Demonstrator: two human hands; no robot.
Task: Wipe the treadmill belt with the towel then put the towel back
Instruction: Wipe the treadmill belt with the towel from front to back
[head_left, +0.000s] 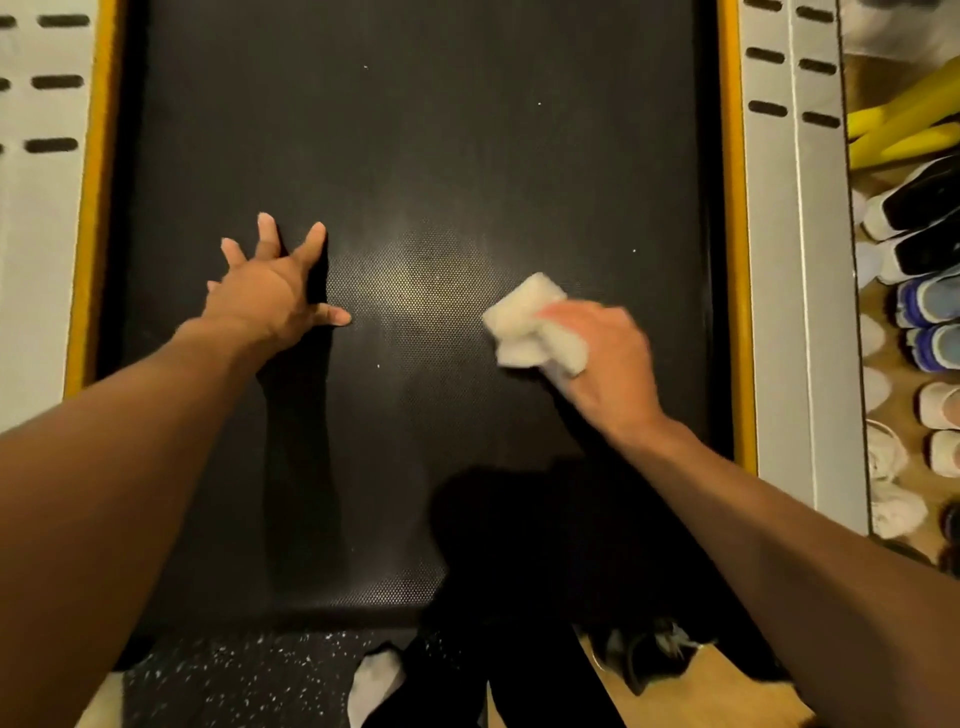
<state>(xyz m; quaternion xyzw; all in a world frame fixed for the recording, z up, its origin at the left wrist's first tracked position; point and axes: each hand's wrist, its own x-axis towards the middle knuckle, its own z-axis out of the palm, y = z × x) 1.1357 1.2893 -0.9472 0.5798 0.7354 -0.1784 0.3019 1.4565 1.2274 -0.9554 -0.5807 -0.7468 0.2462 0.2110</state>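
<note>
The black textured treadmill belt (415, 156) fills the middle of the view, with a few small white specks on it. My right hand (605, 364) grips a folded white towel (532, 325) and presses it on the belt right of centre. The towel sticks out to the left of my fingers. My left hand (270, 291) rests flat on the belt left of centre, fingers spread, holding nothing.
Yellow strips (96, 208) and grey side rails (795, 312) with dark slots border the belt on both sides. Several shoes (919, 291) line the wooden floor at the right, with a yellow object (904, 124) above them. A speckled black mat (234, 675) lies below the belt's near end.
</note>
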